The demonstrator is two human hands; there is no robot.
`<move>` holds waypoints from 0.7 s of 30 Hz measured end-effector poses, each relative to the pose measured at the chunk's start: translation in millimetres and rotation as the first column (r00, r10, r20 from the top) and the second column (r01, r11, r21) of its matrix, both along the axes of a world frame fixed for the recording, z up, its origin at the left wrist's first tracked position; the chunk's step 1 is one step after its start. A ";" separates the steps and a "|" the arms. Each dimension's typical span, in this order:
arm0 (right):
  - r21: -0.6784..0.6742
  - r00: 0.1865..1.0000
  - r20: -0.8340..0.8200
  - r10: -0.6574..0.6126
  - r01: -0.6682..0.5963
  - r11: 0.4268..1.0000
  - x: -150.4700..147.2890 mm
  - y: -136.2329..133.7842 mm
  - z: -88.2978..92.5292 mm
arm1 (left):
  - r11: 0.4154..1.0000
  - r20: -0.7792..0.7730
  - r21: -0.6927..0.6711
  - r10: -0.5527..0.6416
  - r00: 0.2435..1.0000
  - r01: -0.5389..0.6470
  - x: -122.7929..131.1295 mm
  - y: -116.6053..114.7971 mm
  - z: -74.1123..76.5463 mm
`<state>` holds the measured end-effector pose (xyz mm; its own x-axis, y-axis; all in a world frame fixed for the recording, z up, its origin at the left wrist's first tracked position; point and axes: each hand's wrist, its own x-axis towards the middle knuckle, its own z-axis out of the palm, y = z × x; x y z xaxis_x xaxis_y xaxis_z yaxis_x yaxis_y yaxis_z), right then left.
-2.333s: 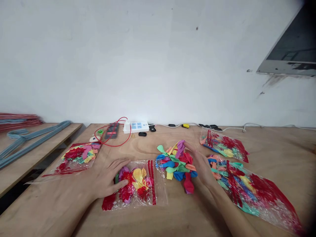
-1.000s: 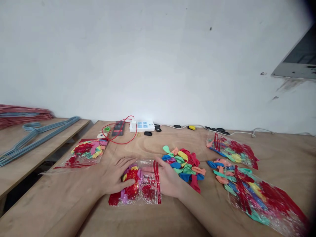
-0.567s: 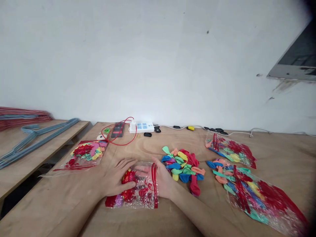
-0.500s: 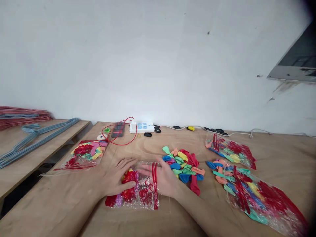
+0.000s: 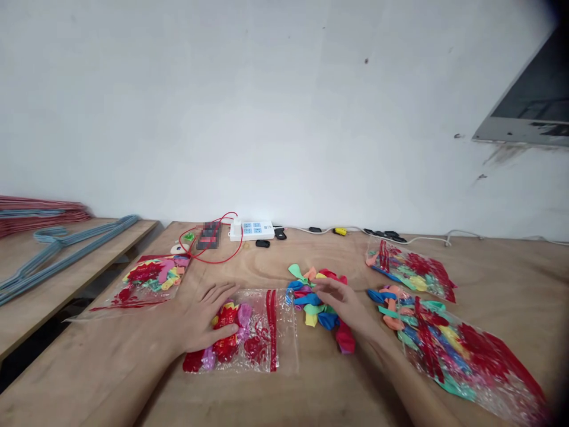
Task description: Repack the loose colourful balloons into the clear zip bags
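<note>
My left hand [image 5: 200,320] lies flat on a clear zip bag [image 5: 284,332] with red stripes, its fingers spread over the red, pink and yellow balloons inside. To the right of that bag is a heap of loose, uninflated balloons [image 5: 317,305] in many colours. My right hand [image 5: 342,302] is over the heap, fingers apart and reaching toward its far side. It hides part of the heap. Other filled bags of balloons lie at the left [image 5: 153,279], back right [image 5: 411,267] and front right [image 5: 462,350].
All this lies on a plywood table [image 5: 502,261]. At its back edge stand a white power strip [image 5: 251,230], a tangled red wire [image 5: 208,261] and a cable along the wall. Blue wire hangers [image 5: 66,249] and red ones [image 5: 35,209] lie on a lower board at the left.
My right hand has moved off the bag's red-striped edge to the right, onto the heap of loose balloons. The left hand stays on the bag, which now lies flatter.
</note>
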<state>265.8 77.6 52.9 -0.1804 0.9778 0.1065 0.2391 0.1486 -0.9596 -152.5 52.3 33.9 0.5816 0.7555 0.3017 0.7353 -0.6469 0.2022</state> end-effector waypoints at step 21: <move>0.366 0.925 0.257 -0.281 0.177 0.914 -10.2 4.0 -20.2 | 0.998 -0.117 0.017 0.060 0.991 -0.059 -5.4 0.0 5.0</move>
